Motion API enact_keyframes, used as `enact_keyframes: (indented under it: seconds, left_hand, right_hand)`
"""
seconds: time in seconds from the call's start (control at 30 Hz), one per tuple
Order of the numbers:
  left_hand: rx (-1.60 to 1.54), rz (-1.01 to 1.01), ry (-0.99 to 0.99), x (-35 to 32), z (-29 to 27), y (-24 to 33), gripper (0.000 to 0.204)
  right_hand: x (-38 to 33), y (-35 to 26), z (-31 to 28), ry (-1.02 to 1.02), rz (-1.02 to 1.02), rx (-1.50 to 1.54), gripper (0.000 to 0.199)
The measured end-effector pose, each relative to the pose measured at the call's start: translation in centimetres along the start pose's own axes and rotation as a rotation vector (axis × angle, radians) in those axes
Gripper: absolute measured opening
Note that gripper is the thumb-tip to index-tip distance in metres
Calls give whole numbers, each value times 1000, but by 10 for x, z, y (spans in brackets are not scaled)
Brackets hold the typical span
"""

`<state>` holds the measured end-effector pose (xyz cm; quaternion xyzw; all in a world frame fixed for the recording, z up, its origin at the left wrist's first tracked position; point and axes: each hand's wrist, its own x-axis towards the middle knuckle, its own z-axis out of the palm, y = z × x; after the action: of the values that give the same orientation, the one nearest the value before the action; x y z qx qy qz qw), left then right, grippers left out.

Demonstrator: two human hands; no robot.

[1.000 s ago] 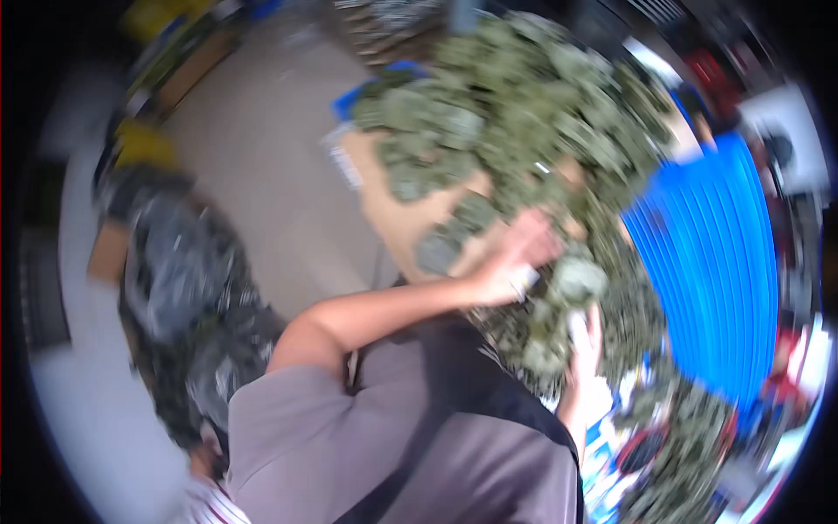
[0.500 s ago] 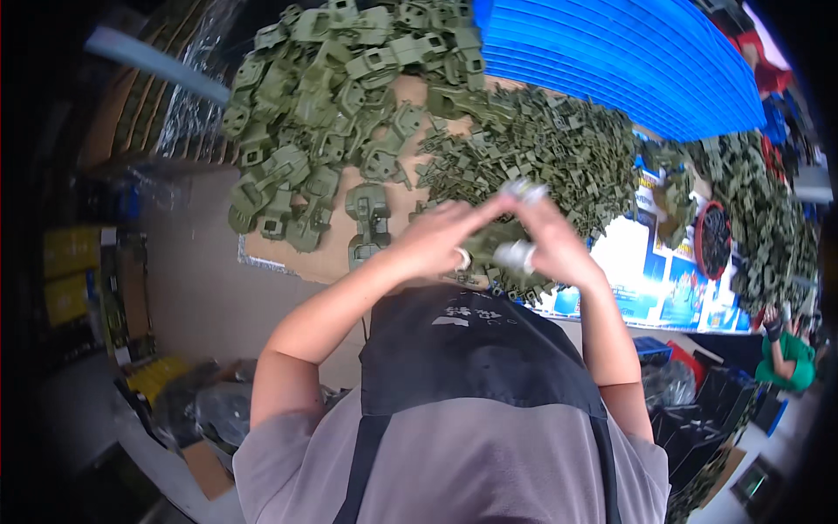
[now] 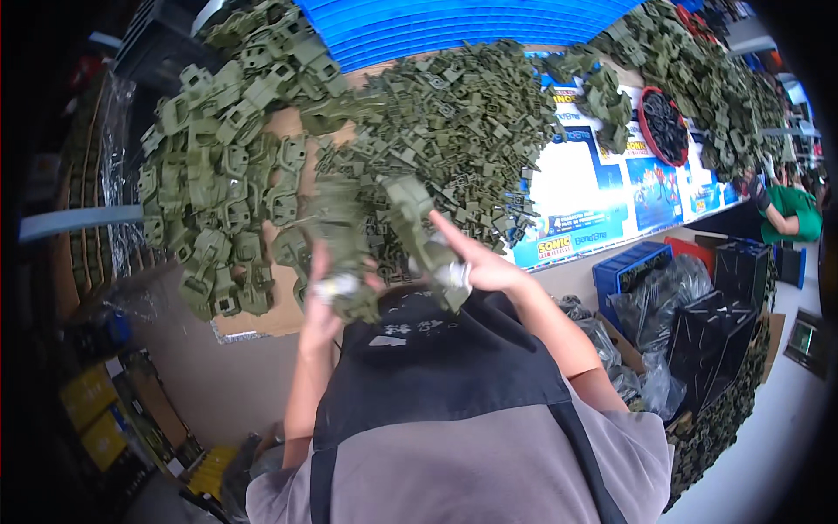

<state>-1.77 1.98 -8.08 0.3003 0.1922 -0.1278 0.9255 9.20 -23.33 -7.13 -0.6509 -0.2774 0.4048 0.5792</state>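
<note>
At lower centre, a grey-sleeved torso in a black apron (image 3: 454, 393) fills the frame. Just above it, the left hand (image 3: 327, 293) has its fingers closed around an olive-green moulded plastic part (image 3: 345, 244), and the right hand (image 3: 476, 266) grips a second olive-green plastic piece (image 3: 419, 231); the two are held close together, seemingly to be mated. Beyond them, the cardboard-covered worktop (image 3: 262, 319) carries heaps of matching green parts (image 3: 463, 122). At upper right, a round red tray (image 3: 665, 127) holds dark pieces. A blue corrugated sheet (image 3: 454, 26) lies along the top.
</note>
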Motion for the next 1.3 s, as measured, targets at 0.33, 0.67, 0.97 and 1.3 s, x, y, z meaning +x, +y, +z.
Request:
enact_keyframes:
  seconds: [0.33,0.67,0.97,1.3]
  left_hand:
    - [40,196,-53,2,-5,16,66]
    - [299,-24,211,48,-39,-14,55]
    - [532,-63,-18,36,69,21,63]
    - [715,9,-157,40,75,28,59]
  right_hand:
    - [-56,58,-78,612,22,-1012,45]
    - [-89,93,-94,447,-35,-1182,31]
    - [5,-48,-20,465,-316,-717,26]
    - [-4,-52,-14,469,-329,-791,25]
